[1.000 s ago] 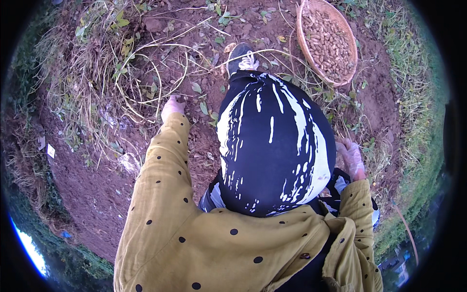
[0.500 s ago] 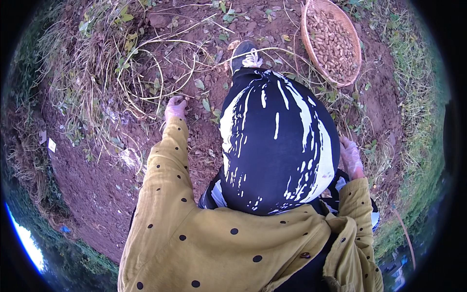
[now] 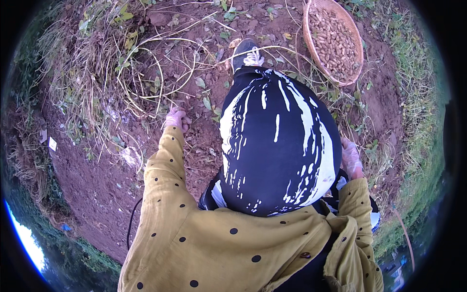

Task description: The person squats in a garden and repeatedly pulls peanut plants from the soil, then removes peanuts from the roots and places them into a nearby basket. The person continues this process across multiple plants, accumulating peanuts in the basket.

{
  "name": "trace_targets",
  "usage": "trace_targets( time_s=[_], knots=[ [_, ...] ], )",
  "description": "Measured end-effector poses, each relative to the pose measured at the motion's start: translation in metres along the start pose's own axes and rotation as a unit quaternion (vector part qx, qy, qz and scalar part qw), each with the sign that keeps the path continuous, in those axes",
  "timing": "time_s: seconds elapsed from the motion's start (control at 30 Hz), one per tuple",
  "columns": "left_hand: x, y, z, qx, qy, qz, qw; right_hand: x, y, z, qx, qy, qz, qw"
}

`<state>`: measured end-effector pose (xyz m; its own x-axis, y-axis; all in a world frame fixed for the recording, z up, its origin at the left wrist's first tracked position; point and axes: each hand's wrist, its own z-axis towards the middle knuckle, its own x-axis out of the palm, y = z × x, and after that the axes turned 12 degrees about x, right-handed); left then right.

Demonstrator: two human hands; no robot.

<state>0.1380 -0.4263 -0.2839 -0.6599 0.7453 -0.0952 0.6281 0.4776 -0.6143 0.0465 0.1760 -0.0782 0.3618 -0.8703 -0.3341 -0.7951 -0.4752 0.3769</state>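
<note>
Beside a heap of vines [image 3: 95,61], the left hand [image 3: 176,118] hangs near the soil [image 3: 92,194], fingers curled; whether they grip anything, I cannot tell.
Loose fingertips close to the soil would likely serve best. Two hands: the right hand [image 3: 351,158], by the trouser leg [image 3: 277,155], fingers' opening and grip unclear; one shoe [image 3: 244,52]; one basket [image 3: 309,43] ahead, rightward; uncountable peanuts [image 3: 335,41] inside.

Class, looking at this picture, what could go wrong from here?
A long stem passes at the shoe, so it might snag a step. The thin see-through glove on the left hand could tear on the tangled plants nearby. The open wicker basket, holding peanuts, might spill if bumped.
</note>
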Motion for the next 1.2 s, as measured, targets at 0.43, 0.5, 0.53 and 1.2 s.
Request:
trace_targets(
  time_s=[0.43,0.5,0.53,1.2],
  knots=[
    [0.064,-0.005,0.015,0.132,-0.051,-0.063,0.988,0.001,0.007,0.002,0.017,0.019,0.068,0.997],
    [0.079,-0.004,0.016,0.141,-0.067,-0.093,0.983,0.001,0.006,0.0,0.031,0.013,0.066,0.997],
    [0.082,-0.003,0.021,0.133,-0.063,-0.066,0.987,0.003,0.01,-0.003,0.034,0.01,0.065,0.997],
    [0.086,-0.039,-0.021,-0.008,-0.048,-0.19,0.981,0.013,0.022,-0.004,0.027,0.001,0.045,0.999]
  ],
)
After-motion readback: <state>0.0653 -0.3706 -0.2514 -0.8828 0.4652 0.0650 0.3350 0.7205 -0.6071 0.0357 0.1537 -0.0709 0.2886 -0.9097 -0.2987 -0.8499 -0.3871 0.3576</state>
